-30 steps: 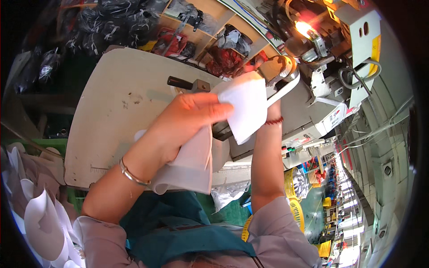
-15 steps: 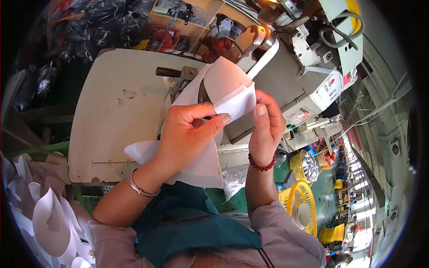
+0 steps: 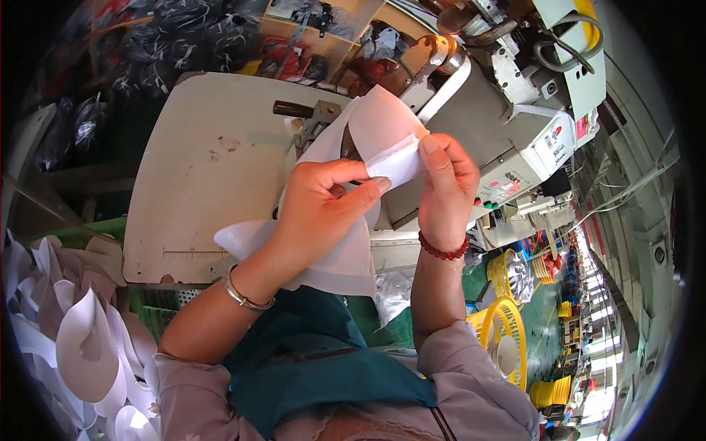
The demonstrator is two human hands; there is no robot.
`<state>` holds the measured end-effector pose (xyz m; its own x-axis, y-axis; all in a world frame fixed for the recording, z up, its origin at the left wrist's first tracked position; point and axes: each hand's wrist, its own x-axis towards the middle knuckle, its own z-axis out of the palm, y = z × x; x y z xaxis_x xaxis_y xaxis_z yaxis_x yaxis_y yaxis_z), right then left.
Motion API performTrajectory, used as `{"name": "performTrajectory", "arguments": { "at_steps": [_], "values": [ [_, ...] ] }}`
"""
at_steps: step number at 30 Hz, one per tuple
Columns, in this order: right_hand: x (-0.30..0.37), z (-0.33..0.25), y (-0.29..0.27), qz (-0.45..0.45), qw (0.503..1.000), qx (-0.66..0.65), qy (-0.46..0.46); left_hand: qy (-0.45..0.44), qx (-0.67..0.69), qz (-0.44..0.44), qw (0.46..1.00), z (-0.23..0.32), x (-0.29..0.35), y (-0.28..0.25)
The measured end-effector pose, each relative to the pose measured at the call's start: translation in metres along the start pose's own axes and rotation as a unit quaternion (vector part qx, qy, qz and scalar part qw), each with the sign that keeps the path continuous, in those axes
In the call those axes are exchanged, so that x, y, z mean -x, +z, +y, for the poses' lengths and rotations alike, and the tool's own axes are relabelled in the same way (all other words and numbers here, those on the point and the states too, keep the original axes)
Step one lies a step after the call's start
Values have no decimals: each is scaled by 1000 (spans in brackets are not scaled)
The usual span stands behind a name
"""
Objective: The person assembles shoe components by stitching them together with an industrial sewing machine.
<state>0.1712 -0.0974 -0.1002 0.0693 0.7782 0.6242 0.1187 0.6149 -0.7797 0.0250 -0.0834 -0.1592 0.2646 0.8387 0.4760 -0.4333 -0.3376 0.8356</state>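
Observation:
Both my hands hold a soft, off-white curved sheet piece (image 3: 386, 121) up in front of the machine. A narrow white flap along its lower edge is folded over. My left hand (image 3: 316, 209) is closed, pinching the left end of this flap between thumb and fingers. My right hand (image 3: 448, 180) is closed too, with thumb and forefinger gripping the right corner. More off-white sheet material (image 3: 334, 257) hangs beneath my left hand and over the table edge. Whether it joins the held piece is hidden.
Beneath the work is a pale worktable (image 3: 198, 162) with a printed scale. A black-handled metal fixture (image 3: 316, 121) stands behind my left hand; a grey machine (image 3: 507, 147) stands right. Many white curved pieces (image 3: 88, 345) fill the lower left. Yellow baskets (image 3: 518, 331) stand on the floor.
My right hand has moved from behind the flap's right end to a pinch at its upper right corner. My left hand keeps its grip. The whole view has shifted slightly.

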Motion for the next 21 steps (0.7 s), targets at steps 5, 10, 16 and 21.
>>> {"name": "performTrajectory", "arguments": {
  "at_steps": [5, 10, 16, 21],
  "values": [
    [0, 4, -1, 14, 1000, -9, -2, -5, 29, -1, 1000, -4, -1, 0],
    [0, -1, 4, -12, 999, 23, -21, -13, 14, -4, 1000, -4, 0, -1],
    [1, 2, 2, -5, 999, 39, -7, -33, 1, -15, 999, 1, 2, -2],
    [3, 6, -1, -4, 999, 42, 6, -40, 21, -13, 999, -6, 2, -2]
  ]
}}
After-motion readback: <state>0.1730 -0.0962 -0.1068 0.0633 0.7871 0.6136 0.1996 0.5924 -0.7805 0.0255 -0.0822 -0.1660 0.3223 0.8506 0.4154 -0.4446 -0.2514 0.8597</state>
